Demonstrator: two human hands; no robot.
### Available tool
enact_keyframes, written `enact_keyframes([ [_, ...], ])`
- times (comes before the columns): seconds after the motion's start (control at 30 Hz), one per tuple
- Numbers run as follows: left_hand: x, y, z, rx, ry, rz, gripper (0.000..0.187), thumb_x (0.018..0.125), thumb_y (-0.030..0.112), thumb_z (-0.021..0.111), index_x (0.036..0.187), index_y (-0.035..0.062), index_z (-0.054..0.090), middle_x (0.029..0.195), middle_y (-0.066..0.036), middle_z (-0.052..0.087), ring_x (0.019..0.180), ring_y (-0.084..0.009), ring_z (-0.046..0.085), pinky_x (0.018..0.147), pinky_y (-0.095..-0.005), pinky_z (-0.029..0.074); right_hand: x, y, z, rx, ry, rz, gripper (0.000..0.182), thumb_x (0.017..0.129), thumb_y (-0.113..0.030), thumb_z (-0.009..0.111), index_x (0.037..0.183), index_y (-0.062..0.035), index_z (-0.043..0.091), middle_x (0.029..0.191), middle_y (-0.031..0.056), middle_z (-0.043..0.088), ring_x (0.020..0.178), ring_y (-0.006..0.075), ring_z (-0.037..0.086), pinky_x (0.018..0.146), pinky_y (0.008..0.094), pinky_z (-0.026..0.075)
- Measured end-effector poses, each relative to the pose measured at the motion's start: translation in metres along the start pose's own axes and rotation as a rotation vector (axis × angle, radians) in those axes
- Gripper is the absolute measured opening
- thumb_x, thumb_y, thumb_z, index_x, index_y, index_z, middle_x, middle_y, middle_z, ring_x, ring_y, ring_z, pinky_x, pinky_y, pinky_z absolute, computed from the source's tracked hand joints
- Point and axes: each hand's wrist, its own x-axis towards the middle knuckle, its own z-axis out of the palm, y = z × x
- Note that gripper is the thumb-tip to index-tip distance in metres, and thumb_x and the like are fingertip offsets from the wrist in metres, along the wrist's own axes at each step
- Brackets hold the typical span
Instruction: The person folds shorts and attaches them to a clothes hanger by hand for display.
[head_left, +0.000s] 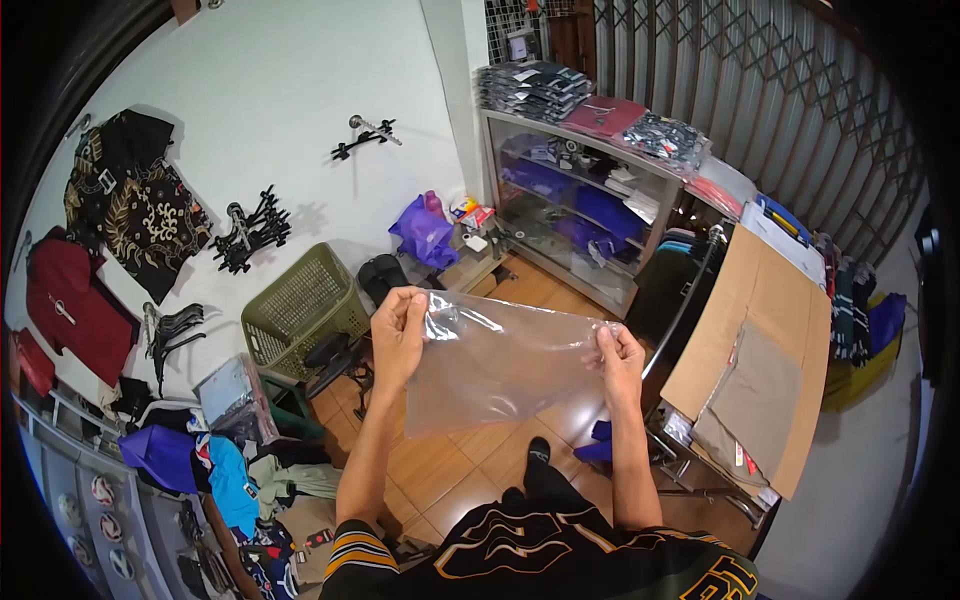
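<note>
A clear plastic bag (500,365) is stretched out in front of me, with the tiled floor showing through it. My left hand (399,325) pinches its upper left corner between thumb and fingers. At the upper right corner, my right hand (619,358) grips the plastic in the same way. The bag hangs flat between both hands and looks to have nothing inside. To the right, folded beige trousers (755,400) with a tag lie on a sheet of cardboard (780,300).
A glass display case (570,200) stands ahead, topped with packed garments (535,90). Left are a green basket (300,310), a purple bag (425,230) and a pile of clothes (280,490). A batik shirt (140,205) and hangers (250,230) hang on the wall.
</note>
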Motion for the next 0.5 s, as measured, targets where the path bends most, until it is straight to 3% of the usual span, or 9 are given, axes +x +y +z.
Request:
enact_keyframes([
  [0.13,0.034,-0.024,0.016,0.069,0.009,-0.011,0.02,0.102,0.021,0.054,0.096,0.0038,0.062,0.078,-0.002,0.064,0.056,-0.0033,0.046,0.053,-0.0188,0.037,0.036,0.003,0.0,-0.013,0.065,-0.093,0.021,0.099,-0.025,0.061,0.094,-0.0041,0.063,0.078,0.0061,0.068,0.059,0.0115,0.062,0.054,0.0233,0.047],
  [0.33,0.107,-0.072,0.052,-0.051,-0.171,-0.066,0.021,0.103,0.019,0.053,0.096,0.002,0.061,0.08,0.001,0.063,0.065,-0.0038,0.051,0.058,-0.0199,0.041,0.106,0.004,-0.013,-0.045,0.161,-0.17,0.026,0.101,-0.027,0.057,0.088,-0.0045,0.061,0.072,0.0046,0.064,0.057,0.0116,0.062,0.052,0.0235,0.046],
  [0.43,0.135,-0.088,0.083,-0.027,-0.173,-0.065,0.02,0.103,0.019,0.052,0.095,0.0026,0.062,0.08,0.001,0.062,0.066,-0.0039,0.051,0.059,-0.0204,0.042,0.135,0.004,-0.027,-0.02,0.199,-0.189,0.028,0.102,-0.028,0.055,0.09,-0.0038,0.062,0.073,0.0053,0.065,0.057,0.0114,0.061,0.052,0.0231,0.046],
  [0.5,0.152,-0.1,0.107,-0.213,-0.075,-0.123,0.02,0.103,0.017,0.052,0.092,0.0032,0.062,0.079,0.001,0.06,0.067,-0.0042,0.05,0.06,-0.0209,0.041,0.154,0.002,-0.033,-0.009,0.236,-0.183,0.028,0.102,-0.028,0.055,0.09,-0.0037,0.062,0.074,0.0056,0.065,0.057,0.0114,0.061,0.051,0.0231,0.046],
])
